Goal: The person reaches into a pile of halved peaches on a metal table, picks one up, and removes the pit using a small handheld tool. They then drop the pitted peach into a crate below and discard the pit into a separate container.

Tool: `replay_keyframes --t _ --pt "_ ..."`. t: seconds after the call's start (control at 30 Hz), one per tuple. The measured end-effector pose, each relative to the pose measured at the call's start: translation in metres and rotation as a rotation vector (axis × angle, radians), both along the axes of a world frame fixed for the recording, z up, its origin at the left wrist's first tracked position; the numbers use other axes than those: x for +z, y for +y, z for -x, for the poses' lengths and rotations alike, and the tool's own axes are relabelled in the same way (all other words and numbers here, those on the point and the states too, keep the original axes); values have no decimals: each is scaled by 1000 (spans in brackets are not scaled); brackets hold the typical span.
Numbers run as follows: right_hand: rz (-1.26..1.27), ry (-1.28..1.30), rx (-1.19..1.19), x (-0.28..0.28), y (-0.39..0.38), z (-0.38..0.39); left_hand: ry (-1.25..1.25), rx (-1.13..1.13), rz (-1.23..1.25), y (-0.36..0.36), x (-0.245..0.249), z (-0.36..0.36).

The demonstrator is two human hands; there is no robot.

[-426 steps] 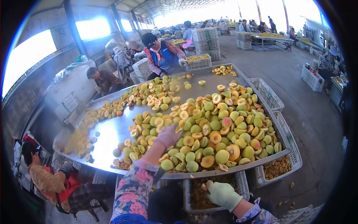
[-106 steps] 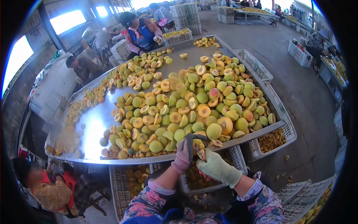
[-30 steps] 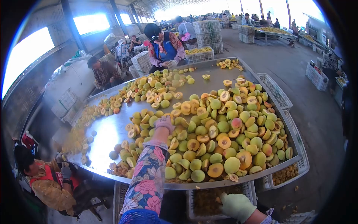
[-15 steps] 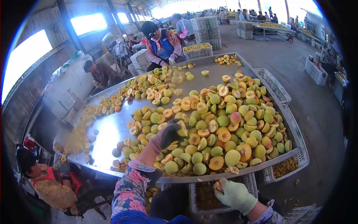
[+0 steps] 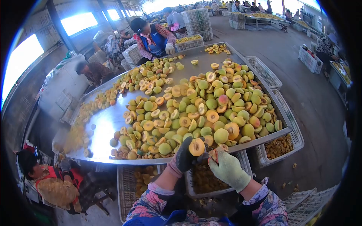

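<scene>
My left hand (image 5: 185, 155), in a dark glove, grips a peach half (image 5: 197, 147) with its cut face and pit hollow turned up. Close beside it, my right hand (image 5: 230, 171) wears a pale green glove. Its fingers are closed around something small and pinkish-brown at the fingertips, which I cannot make out. Both hands are over the near edge of a metal table (image 5: 113, 162). Heaped on that table are halved peaches (image 5: 177, 124), green-yellow outside and yellow-orange inside.
Below the hands sits a crate (image 5: 241, 165) of brownish pieces. Another crate (image 5: 124, 188) stands left of it, and more line the table's right side (image 5: 298, 132). One co-worker (image 5: 154, 39) works across the table; another person (image 5: 52, 180) sits at the left.
My left hand has come back from the peach heap with a peach half, down to the near edge beside my right hand. My right hand has risen slightly. The view has shifted.
</scene>
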State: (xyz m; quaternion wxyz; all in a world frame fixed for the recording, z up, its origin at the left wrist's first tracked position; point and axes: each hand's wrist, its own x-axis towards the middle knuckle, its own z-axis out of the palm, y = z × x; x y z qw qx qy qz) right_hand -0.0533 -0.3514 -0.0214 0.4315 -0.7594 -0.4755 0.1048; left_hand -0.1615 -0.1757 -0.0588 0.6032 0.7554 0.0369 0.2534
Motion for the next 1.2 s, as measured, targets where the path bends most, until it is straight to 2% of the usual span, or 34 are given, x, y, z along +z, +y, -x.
replay_keyframes --t 0.07,0.1,0.13,0.2,0.23,0.33,0.4,0.53,0.6,0.63,0.7,0.73,0.8,0.83,0.9,0.93,1.03,1.1,1.13,1.2 --pt "118 -45 -21 -4 0 -2 -97 -78 238 -5 -7 -14" --pt "99 -59 -17 -5 2 -2 -77 -56 -81 -2 -4 -16" --pt "104 -56 -22 -6 3 -3 -74 -62 -76 -1 2 -15" --pt "176 -64 5 -9 6 -4 275 -55 -153 1 12 -12" --pt "176 -60 4 -10 7 -3 279 -57 -153 4 6 -14" --pt "178 -105 12 -13 10 0 144 -46 -150 10 -11 -14" --pt "228 -86 16 -9 13 2 115 25 -358 10 -10 -14" --pt "237 -65 6 -11 19 9 18 123 -333 24 -60 -10" --pt "272 -66 27 -12 22 13 12 232 -513 31 -75 -7" --pt "272 -66 28 -11 22 13 12 233 -513 30 -69 -7" --pt "272 50 45 -9 23 15 23 316 -753 26 -56 -3" --pt "272 51 48 -12 24 15 25 318 -753 24 -50 -4" --pt "100 268 128 -22 24 15 -63 380 -819 20 -44 -7" --pt "104 272 129 -14 23 14 -59 380 -815 21 -48 -8" --pt "357 1078 201 8 24 10 344 113 159 25 -55 -12" --pt "359 1080 202 8 24 7 346 115 160 24 -47 -12" --pt "359 1236 297 9 24 6 220 15 59 23 -31 -11" --pt "427 1078 228 13 25 11 -62 227 -764 31 -43 -12" --pt "425 1081 226 12 25 12 -60 223 -764 28 -36 -11" --pt "377 863 196 8 23 15 404 138 216 21 -22 -10"
